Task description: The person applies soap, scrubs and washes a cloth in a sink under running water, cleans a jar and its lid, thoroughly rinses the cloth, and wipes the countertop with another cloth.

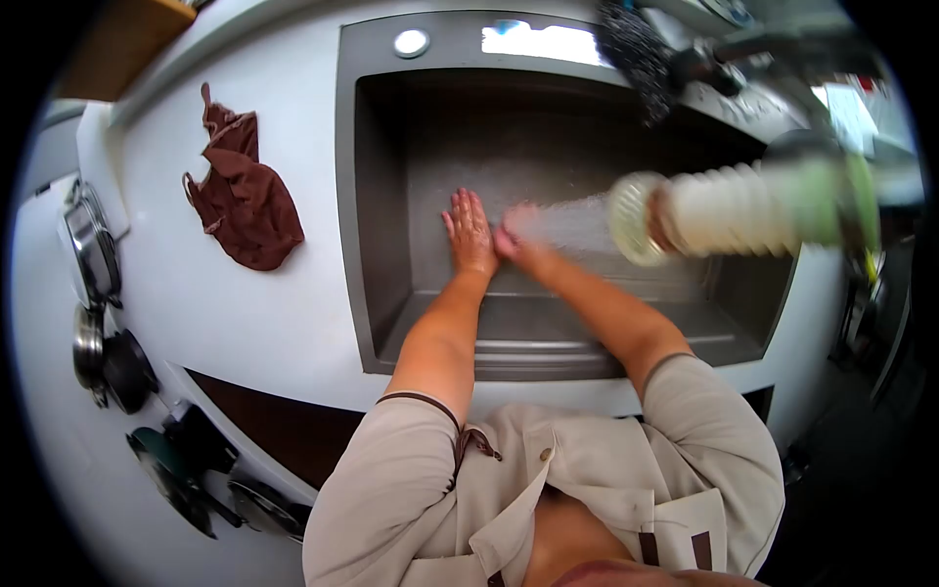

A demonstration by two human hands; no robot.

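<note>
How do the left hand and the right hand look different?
The left hand looks sharp, but the right hand is blurry. The left hand's fingers point away from the person; the right hand angles leftward. Water sprays at the right hand, while the left hand is beside the stream. Both are bare, in the sink.

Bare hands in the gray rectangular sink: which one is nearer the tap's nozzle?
The right hand, blurred where the water spray from the ribbed white-and-green nozzle meets it. The left hand is farther away, its fingers sharp.
</note>
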